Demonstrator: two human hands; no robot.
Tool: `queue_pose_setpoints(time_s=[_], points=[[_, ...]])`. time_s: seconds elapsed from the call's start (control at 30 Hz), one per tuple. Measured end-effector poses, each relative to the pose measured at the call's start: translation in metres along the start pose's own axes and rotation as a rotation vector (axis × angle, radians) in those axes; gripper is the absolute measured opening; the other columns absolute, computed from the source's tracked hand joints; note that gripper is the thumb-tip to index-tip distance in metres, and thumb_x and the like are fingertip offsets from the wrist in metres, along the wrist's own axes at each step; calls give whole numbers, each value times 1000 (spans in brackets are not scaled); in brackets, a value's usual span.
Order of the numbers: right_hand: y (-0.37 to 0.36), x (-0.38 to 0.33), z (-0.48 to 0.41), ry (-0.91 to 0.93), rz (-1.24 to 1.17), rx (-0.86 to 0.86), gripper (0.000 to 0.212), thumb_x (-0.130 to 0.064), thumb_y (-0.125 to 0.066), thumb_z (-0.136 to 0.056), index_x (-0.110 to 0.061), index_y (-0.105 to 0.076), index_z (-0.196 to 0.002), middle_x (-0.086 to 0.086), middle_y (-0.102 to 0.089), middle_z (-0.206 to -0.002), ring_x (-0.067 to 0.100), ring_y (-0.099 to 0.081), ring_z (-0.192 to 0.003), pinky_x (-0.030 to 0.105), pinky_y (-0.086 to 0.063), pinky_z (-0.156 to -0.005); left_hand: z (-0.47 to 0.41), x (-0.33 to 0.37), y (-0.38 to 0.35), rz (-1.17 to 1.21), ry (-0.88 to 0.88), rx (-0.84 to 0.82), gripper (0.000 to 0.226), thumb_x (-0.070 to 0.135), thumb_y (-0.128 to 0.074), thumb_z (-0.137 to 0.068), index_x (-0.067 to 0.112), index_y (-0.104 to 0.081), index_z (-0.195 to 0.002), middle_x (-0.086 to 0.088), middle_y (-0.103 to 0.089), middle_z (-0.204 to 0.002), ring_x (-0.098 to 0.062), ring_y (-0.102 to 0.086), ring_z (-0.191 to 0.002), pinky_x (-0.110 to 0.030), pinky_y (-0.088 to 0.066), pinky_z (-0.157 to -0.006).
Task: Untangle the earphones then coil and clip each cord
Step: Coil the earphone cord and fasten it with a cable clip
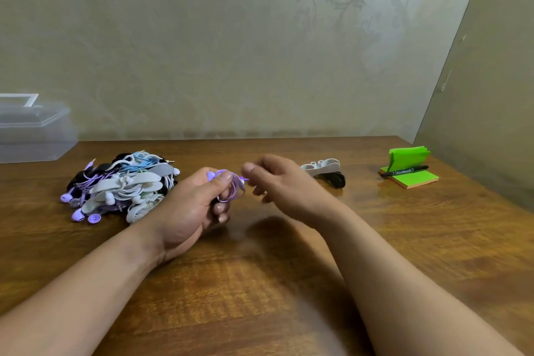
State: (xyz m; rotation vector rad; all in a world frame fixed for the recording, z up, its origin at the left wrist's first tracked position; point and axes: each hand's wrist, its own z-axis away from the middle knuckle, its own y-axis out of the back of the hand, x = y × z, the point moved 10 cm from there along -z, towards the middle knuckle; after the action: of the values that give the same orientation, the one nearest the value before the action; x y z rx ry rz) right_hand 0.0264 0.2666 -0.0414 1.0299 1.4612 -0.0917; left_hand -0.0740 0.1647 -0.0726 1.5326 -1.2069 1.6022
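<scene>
My left hand (199,199) grips a coiled purple earphone cord (231,188) above the middle of the wooden table (260,283), thumb pressed on top of the coil. My right hand (277,179) hovers just right of it, blurred, with its fingertips close to the cord's purple end. Whether those fingers pinch the end I cannot tell. A heap of coiled and clipped earphones (121,185) in purple, white, blue and black lies at the left. White clips (320,166) and a black earphone cord (335,179) lie behind my right hand.
A clear plastic box (34,130) stands at the far left edge by the wall. Green sticky notes (410,173) with a black marker (404,172) on them sit at the far right. A wall panel rises along the table's right side.
</scene>
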Motion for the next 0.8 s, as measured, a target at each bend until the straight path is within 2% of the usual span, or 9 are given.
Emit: queue_pose_setpoints(time_s=[0.07, 0.13, 0.2, 0.3, 0.43, 0.5, 0.57, 0.67, 0.8], points=[[48, 22, -13, -37, 127, 252, 25, -33, -57, -105, -13, -71, -101, 7, -74, -97, 22, -69, -90, 41, -54, -84, -1, 0, 1, 10, 1, 12, 15, 23, -53, -106, 9, -49, -100, 0, -48, -76, -12, -38, -59, -28, -38, -57], [97, 48, -15, -134, 236, 487, 22, -23, -53, -104, -15, -73, -109, 6, -74, -108, 27, -67, -105, 38, -52, -89, -2, -1, -1, 16, 0, 2, 15, 23, -52, -106, 10, -49, -100, 0, -49, -76, -12, -38, -60, -29, -38, -58], [125, 69, -16, -265, 385, 547, 31, -19, -48, -104, -18, -69, -127, 9, -70, -128, 31, -60, -122, 41, -49, -100, -2, -2, -3, 2, 0, -12, 14, 23, -52, -107, 11, -49, -101, 0, -49, -78, -12, -38, -61, -30, -37, -59], [129, 84, -20, -402, 786, 355, 38, -24, -43, -107, -24, -60, -141, 8, -56, -146, 33, -43, -137, 48, -35, -108, -2, -4, -6, -7, 2, -38, 14, 23, -51, -107, 11, -48, -101, -1, -48, -80, -12, -38, -61, -30, -38, -60], [112, 61, -31, -223, 1033, 220, 26, -40, -51, -106, -34, -70, -123, -1, -61, -132, 25, -44, -129, 46, -32, -102, -2, -3, -8, 22, 11, -62, 14, 23, -52, -107, 10, -51, -102, -1, -49, -80, -13, -38, -61, -30, -38, -60], [99, 55, -34, -149, 1083, 166, 26, -47, -52, -105, -36, -69, -121, -6, -65, -128, 23, -45, -128, 46, -31, -103, -2, -3, -8, 57, 28, -62, 14, 23, -54, -106, 10, -50, -102, -1, -50, -79, -13, -39, -61, -30, -38, -60], [86, 54, -32, -100, 1116, 98, 33, -50, -47, -106, -37, -64, -131, -10, -67, -131, 21, -44, -132, 46, -29, -106, -1, -2, -8, 112, 41, -60, 13, 22, -55, -104, 11, -49, -101, -1, -50, -77, -14, -39, -61, -30, -38, -59], [68, 52, -23, -25, 1135, -9, 38, -51, -36, -110, -39, -61, -135, -13, -65, -135, 19, -44, -130, 44, -33, -100, -1, 2, -7, 167, 50, -68, 15, 22, -55, -105, 12, -47, -97, -1, -49, -76, -15, -39, -61, -29, -39, -57], [56, 50, -13, -63, 1108, -169, 39, -56, -37, -109, -39, -58, -137, -12, -62, -135, 18, -51, -127, 43, -36, -99, 0, 3, -3, 185, 46, -64, 13, 21, -54, -105, 13, -46, -100, -1, -49, -75, -15, -39, -60, -28, -39, -56]])
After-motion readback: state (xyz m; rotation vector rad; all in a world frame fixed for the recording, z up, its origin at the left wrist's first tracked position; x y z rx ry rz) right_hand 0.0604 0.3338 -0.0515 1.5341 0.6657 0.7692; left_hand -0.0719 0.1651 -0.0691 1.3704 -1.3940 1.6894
